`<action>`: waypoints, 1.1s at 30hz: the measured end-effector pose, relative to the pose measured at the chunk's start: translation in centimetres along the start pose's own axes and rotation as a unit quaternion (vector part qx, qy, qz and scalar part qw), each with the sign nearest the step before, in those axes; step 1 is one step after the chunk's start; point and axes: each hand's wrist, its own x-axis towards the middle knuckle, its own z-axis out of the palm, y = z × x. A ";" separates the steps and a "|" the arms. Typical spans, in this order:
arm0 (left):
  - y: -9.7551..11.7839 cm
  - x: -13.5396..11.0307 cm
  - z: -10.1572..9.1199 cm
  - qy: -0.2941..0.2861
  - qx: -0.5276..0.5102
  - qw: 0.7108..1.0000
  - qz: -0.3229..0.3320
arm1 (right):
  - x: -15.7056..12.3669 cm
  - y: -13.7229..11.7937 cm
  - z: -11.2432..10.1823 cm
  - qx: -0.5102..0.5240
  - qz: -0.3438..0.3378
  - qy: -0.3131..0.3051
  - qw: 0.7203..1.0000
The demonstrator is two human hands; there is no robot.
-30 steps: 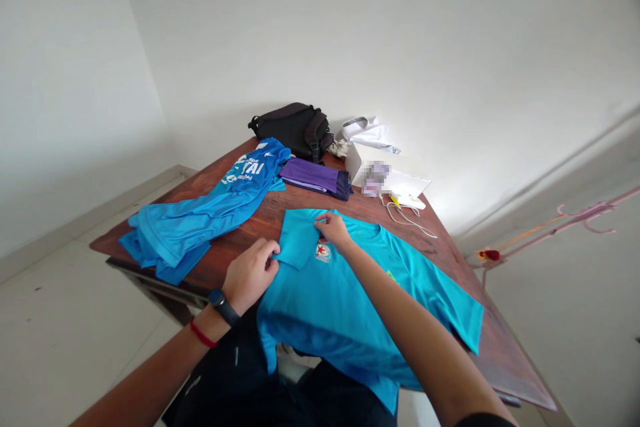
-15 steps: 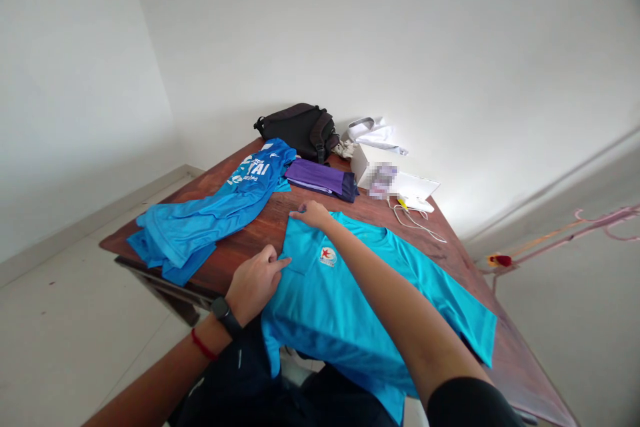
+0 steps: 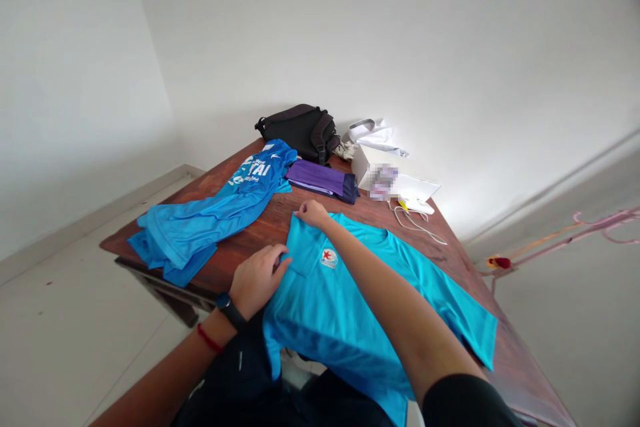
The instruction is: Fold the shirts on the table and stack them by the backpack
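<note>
A turquoise T-shirt (image 3: 350, 293) with a small round emblem on its chest lies across the table's near part, its lower part hanging over the edge toward my lap. Its left side is folded inward. My right hand (image 3: 313, 213) reaches across the shirt and pinches its far left corner. Lower down on the same side, my left hand (image 3: 260, 277) has its thumb and curled fingers at the folded edge, closed on the cloth. The right forearm covers part of the shirt's chest.
On the wooden table (image 3: 255, 233) lie a loosely laid blue jersey (image 3: 200, 223) at left and a folded purple garment (image 3: 317, 178). Behind are a black backpack (image 3: 295, 130), a white box (image 3: 363, 163), white cloth (image 3: 375, 133) and a cable (image 3: 417, 227). Pink hangers (image 3: 575, 230) hang at right.
My left hand has shifted slightly up and right, its extended finger and thumb now bent at the shirt's edge. The right hand keeps its pinch, with the corner moved slightly right.
</note>
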 end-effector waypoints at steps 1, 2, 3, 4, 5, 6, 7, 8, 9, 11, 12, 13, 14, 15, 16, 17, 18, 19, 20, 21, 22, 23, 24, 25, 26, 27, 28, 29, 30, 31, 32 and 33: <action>-0.1 0.3 -0.1 -0.008 0.004 1.000 -0.009 | 0.0 0.0 -0.1 0.000 0.000 0.000 1.000; -0.1 0.5 -0.1 -0.017 0.008 1.000 -0.017 | 0.1 0.0 -0.1 0.000 0.001 0.000 1.000; -0.2 0.7 -0.2 -0.026 0.010 0.999 -0.026 | 0.1 0.0 -0.1 -0.001 0.001 0.001 1.000; -0.2 0.9 -0.4 -0.035 0.012 0.999 -0.033 | 0.1 0.0 -0.1 -0.002 0.001 0.001 1.000; -0.2 1.0 -0.5 -0.043 0.012 0.998 -0.039 | 0.1 0.0 -0.1 -0.002 0.001 0.001 1.000; -0.2 1.1 -0.7 -0.049 0.011 0.998 -0.043 | 0.1 0.1 -0.1 -0.003 0.000 0.003 1.000; -0.2 1.1 -0.8 -0.056 0.010 0.997 -0.045 | 0.1 0.1 -0.1 -0.003 -0.002 0.006 1.000; -0.2 1.0 -0.9 -0.064 0.009 0.997 -0.045 | 0.1 0.2 -0.1 -0.003 -0.005 0.009 1.000; -0.2 1.0 -1.0 -0.072 0.007 0.996 -0.043 | 0.0 0.2 -0.1 -0.003 -0.009 0.012 1.000; -0.2 0.9 -1.1 -0.076 0.004 0.997 -0.034 | -0.2 0.2 -0.1 -0.002 -0.021 0.020 1.000; -0.2 1.0 -1.2 -0.064 0.003 0.998 -0.029 | -0.4 0.1 0.0 -0.002 -0.028 0.026 0.999; -0.2 1.3 -1.2 -0.039 0.003 0.999 -0.020 | -0.6 -0.1 0.0 -0.003 -0.034 0.036 0.999; -0.2 1.7 -1.2 -0.009 0.002 1.000 -0.005 | -0.9 -0.3 0.1 -0.005 -0.040 0.051 0.998; -0.3 2.3 -1.2 0.019 -0.003 1.000 0.017 | -1.2 -0.6 0.2 -0.006 -0.045 0.067 0.997; -0.3 3.1 -1.1 0.034 -0.015 0.998 0.048 | -1.6 -0.9 0.3 -0.008 -0.049 0.085 0.995; -0.5 4.0 -1.1 0.033 -0.032 0.995 0.086 | -2.0 -1.1 0.3 -0.009 -0.051 0.101 0.994; -0.7 5.1 -1.0 0.017 -0.050 0.991 0.125 | -2.4 -1.3 0.4 -0.010 -0.051 0.115 0.992; -1.0 6.2 -1.0 -0.011 -0.066 0.985 0.160 | -2.9 -1.4 0.4 -0.008 -0.050 0.128 0.990; -1.3 7.3 -0.9 -0.044 -0.074 0.978 0.189 | -3.5 -1.4 0.3 -0.003 -0.052 0.145 0.988; -1.7 8.3 -0.9 -0.077 -0.075 0.971 0.213 | -4.1 -1.3 0.3 0.006 -0.056 0.166 0.985; -2.2 9.1 -0.8 -0.109 -0.073 0.963 0.235 | -4.9 -1.0 0.3 0.018 -0.064 0.187 0.980; -2.7 9.8 -0.8 -0.137 -0.068 0.956 0.252 | -5.8 -0.6 0.3 0.030 -0.076 0.206 0.975; -3.2 10.4 -0.7 -0.161 -0.061 0.949 0.264 | -6.9 -0.2 0.3 0.038 -0.090 0.216 0.971; -3.8 10.7 -0.6 -0.181 -0.052 0.945 0.268 | -8.0 0.3 0.4 0.041 -0.107 0.212 0.971; -4.3 11.0 -0.5 -0.197 -0.041 0.942 0.268 | -9.1 0.8 0.6 0.036 -0.122 0.195 0.973; -4.7 11.2 -0.4 -0.210 -0.029 0.941 0.264 | -10.3 1.3 0.7 0.027 -0.137 0.167 0.976; -5.1 11.3 -0.3 -0.221 -0.016 0.940 0.260 | -11.3 1.8 0.9 0.016 -0.149 0.134 0.980; -5.4 11.4 -0.2 -0.231 -0.005 0.939 0.257 | -12.3 2.3 1.1 0.007 -0.154 0.101 0.983; -5.6 11.6 -0.2 -0.240 0.003 0.937 0.255 | -13.1 2.6 1.3 -0.002 -0.154 0.070 0.985; -5.7 11.7 -0.1 -0.247 0.010 0.936 0.252 | -13.7 3.0 1.4 -0.009 -0.152 0.045 0.987; -5.7 11.8 -0.1 -0.253 0.018 0.935 0.248 | -14.2 3.3 1.5 -0.016 -0.148 0.026 0.989; -5.7 12.0 -0.2 -0.258 0.026 0.935 0.244 | -14.5 3.5 1.5 -0.022 -0.143 0.013 0.989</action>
